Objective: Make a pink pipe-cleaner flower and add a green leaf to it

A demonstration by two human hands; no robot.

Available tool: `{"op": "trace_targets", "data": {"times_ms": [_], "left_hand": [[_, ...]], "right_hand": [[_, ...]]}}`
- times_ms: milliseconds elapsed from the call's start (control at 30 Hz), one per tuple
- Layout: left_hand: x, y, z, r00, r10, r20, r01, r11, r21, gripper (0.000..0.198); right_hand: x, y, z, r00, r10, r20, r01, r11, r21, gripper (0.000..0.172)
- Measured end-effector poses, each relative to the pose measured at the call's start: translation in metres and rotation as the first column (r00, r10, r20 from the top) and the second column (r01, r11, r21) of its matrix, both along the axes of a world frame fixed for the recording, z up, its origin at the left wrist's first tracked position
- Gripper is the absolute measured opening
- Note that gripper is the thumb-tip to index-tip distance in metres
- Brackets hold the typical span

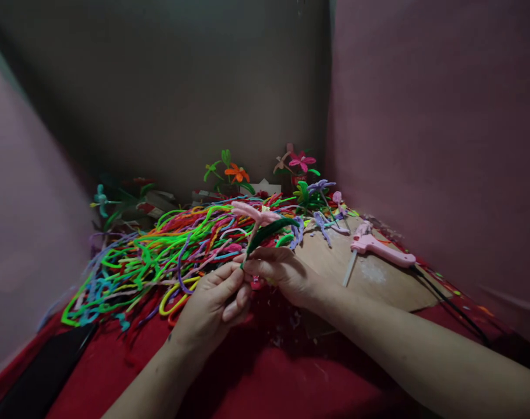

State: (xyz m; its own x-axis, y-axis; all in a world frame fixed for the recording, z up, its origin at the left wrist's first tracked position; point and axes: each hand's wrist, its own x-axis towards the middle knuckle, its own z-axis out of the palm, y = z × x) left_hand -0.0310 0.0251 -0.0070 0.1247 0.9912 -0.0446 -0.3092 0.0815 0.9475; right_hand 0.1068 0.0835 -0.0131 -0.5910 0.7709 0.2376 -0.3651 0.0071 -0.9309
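A pink pipe-cleaner flower (258, 214) with a dark green leaf (271, 231) stands up between my two hands. My left hand (219, 294) pinches the lower end of its stem. Close against it, my right hand (280, 270) is closed at the base of the leaf, where leaf and stem meet. The fingers cover the join itself. Behind the hands spreads a big tangled heap of pipe cleaners (155, 253) in green, red, orange, yellow and purple.
A pink glue gun (380, 247) with its cable lies on a brown board (378, 285) at the right. Finished flowers (236, 173) stand along the back wall. A black flat object (46, 369) rests at the lower left on the red cloth (265, 378).
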Motion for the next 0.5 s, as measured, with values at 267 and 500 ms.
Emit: {"op": "trace_targets", "data": {"times_ms": [267,500], "left_hand": [[0.001,-0.002,0.001,0.995,-0.033,0.098,0.036,0.999,-0.026,0.016],[-0.001,-0.002,0.001,0.994,-0.107,0.002,0.107,0.992,-0.071,0.019]], "right_hand": [[-0.002,0.005,-0.009,0.999,0.021,-0.031,-0.021,1.000,0.002,0.017],[-0.006,0.005,-0.013,0.988,0.048,-0.147,-0.065,0.992,-0.109,0.016]]}}
